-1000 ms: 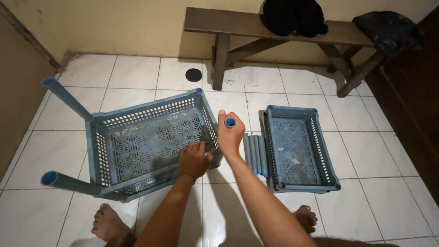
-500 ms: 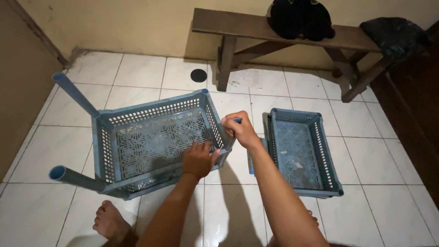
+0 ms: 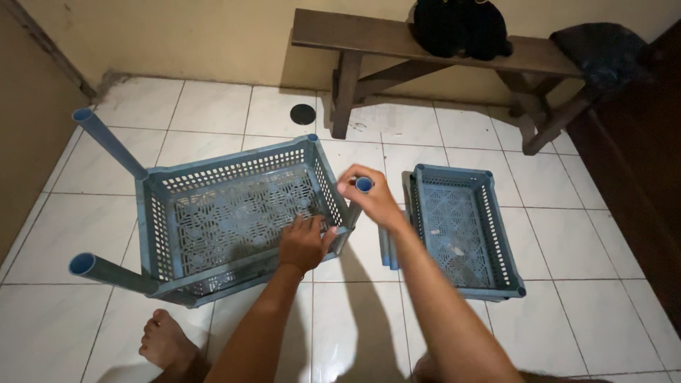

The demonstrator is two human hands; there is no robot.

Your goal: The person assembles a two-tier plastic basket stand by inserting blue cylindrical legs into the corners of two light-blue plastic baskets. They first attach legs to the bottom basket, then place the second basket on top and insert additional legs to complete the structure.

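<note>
Centre frame, the left hand (image 3: 303, 243) braces the tipped basket (image 3: 234, 216) (steadying it) while right-hand fingers (image 3: 352, 186) clamp a blue tube (image 3: 362, 188) at its corner.

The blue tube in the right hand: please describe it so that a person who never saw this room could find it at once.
Start at the wooden bench by the wall, then look down to the big blue basket tilted on the white floor. At its near right corner the right hand grips a blue tube. Unlike the two tubes projecting from the basket's left corners, and the spare ones lying on the floor, it is held.
</note>
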